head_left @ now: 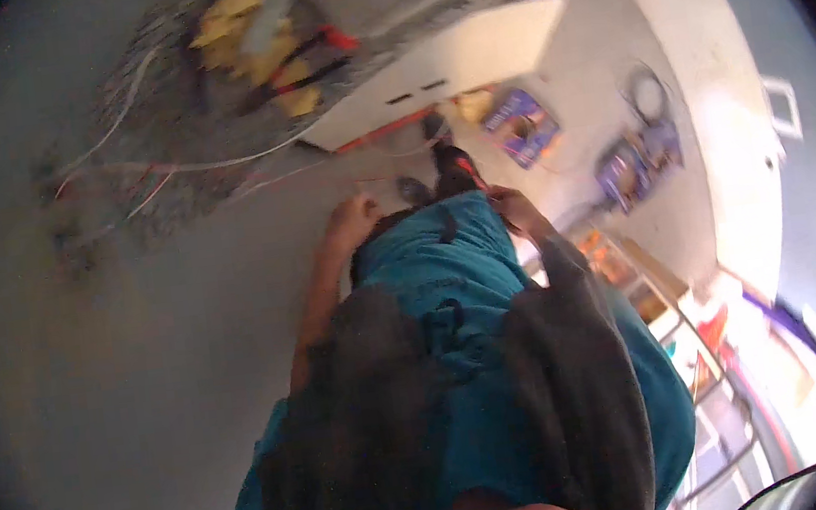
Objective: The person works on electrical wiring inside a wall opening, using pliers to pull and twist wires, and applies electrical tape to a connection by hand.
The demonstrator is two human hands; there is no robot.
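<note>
Motion blurs the whole view. My left hand (354,219) hangs beside the left edge of my teal shirt (444,261); its fingers look bent, but whether they hold anything is too smeared to tell. Close to its fingertips runs a thin pale wire (374,180). At the shirt's lower right edge is my right hand (516,210), touching or very near the cloth. Its fingers are partly hidden, so I cannot see what is in them. Below the shirt's hem a dark shoe with a red mark (459,174) shows.
Upper left, loose wires (216,163) trail near a yellow crumpled thing (241,27) and a red-and-black handled tool (319,48). Purple boxes (519,126) and a coil of cable (648,97) lie on the floor to the right. A ladder-like metal frame (713,371) stands close on my right.
</note>
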